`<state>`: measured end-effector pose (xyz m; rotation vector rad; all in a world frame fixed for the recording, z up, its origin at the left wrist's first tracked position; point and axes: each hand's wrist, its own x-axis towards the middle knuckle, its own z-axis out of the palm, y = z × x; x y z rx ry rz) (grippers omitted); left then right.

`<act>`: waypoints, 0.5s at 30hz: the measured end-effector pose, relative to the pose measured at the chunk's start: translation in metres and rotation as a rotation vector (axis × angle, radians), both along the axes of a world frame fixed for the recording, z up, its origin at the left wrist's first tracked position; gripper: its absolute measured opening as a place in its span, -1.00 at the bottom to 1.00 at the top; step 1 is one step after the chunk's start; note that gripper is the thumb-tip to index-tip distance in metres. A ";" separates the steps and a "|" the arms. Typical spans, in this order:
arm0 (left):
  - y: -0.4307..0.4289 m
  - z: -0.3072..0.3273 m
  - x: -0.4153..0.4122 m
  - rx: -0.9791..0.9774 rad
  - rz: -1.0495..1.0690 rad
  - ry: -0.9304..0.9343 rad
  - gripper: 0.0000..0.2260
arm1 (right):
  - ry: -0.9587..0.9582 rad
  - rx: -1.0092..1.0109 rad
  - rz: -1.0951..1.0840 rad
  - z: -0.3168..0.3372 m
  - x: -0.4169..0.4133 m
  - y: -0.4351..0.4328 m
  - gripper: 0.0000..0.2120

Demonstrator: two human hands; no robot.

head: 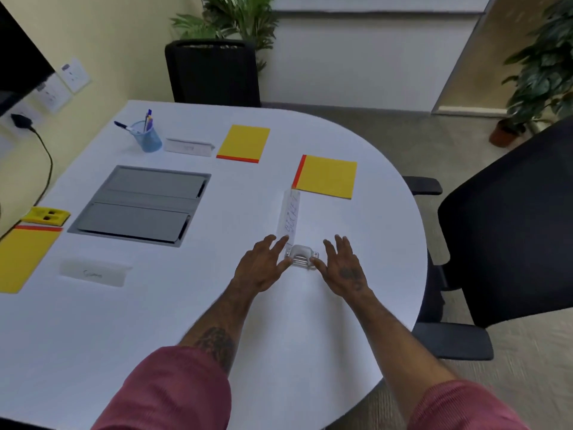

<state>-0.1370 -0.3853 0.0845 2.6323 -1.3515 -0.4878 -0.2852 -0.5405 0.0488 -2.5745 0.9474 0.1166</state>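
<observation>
A small clear plastic holder (301, 256) lies on the white table (155, 305) between my two hands. My left hand (263, 266) lies flat to its left, fingers straight, thumb tip touching the holder's side. My right hand (342, 266) lies flat to its right, thumb tip touching the other side. A folded white name card (290, 217) with handwriting lies just beyond the holder, its near end by my left fingertips. Neither hand holds anything.
Yellow notepads lie at the right (325, 176), the far middle (243, 143) and the left edge (23, 259). Two other name cards (94, 272) (189, 146), a blue pen cup (148, 136), a grey cable hatch (142, 204) and black chairs (508, 231) (214, 72) surround the table.
</observation>
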 end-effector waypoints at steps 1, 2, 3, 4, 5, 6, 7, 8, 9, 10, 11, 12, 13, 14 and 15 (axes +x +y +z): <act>-0.006 -0.007 -0.001 0.006 0.015 0.030 -0.43 | -0.016 0.003 0.005 -0.007 0.001 -0.003 -0.30; -0.011 -0.014 -0.001 0.004 0.031 0.065 -0.43 | -0.023 0.011 0.012 -0.014 0.003 -0.006 -0.30; -0.016 -0.022 -0.001 -0.001 0.046 0.104 -0.42 | -0.009 0.035 0.022 -0.020 0.006 -0.009 -0.32; -0.021 -0.030 -0.001 -0.008 0.059 0.137 -0.43 | 0.009 0.059 0.027 -0.026 0.010 -0.013 -0.35; -0.025 -0.037 0.000 -0.007 0.069 0.163 -0.43 | 0.023 0.084 0.030 -0.031 0.014 -0.016 -0.37; -0.029 -0.045 0.001 -0.006 0.080 0.183 -0.44 | 0.031 0.112 0.032 -0.036 0.019 -0.019 -0.39; -0.032 -0.052 0.002 -0.003 0.095 0.200 -0.44 | 0.034 0.143 0.032 -0.039 0.024 -0.021 -0.40; -0.035 -0.060 0.004 -0.004 0.110 0.210 -0.45 | 0.031 0.172 0.032 -0.045 0.028 -0.023 -0.42; -0.038 -0.066 0.005 -0.002 0.134 0.220 -0.45 | 0.023 0.190 0.034 -0.049 0.032 -0.025 -0.44; -0.041 -0.073 0.006 -0.006 0.165 0.232 -0.45 | 0.012 0.204 0.037 -0.054 0.035 -0.027 -0.46; -0.045 -0.078 0.007 -0.008 0.204 0.253 -0.46 | -0.006 0.214 0.039 -0.058 0.038 -0.028 -0.48; -0.048 -0.085 0.008 -0.015 0.240 0.278 -0.47 | -0.030 0.228 0.035 -0.062 0.041 -0.030 -0.50; -0.052 -0.089 0.009 -0.012 0.270 0.306 -0.47 | -0.047 0.249 0.030 -0.064 0.043 -0.030 -0.51; -0.054 -0.095 0.010 -0.010 0.290 0.336 -0.48 | -0.061 0.273 0.028 -0.066 0.044 -0.030 -0.49; -0.057 -0.098 0.011 -0.002 0.301 0.359 -0.49 | -0.077 0.293 0.028 -0.069 0.045 -0.031 -0.47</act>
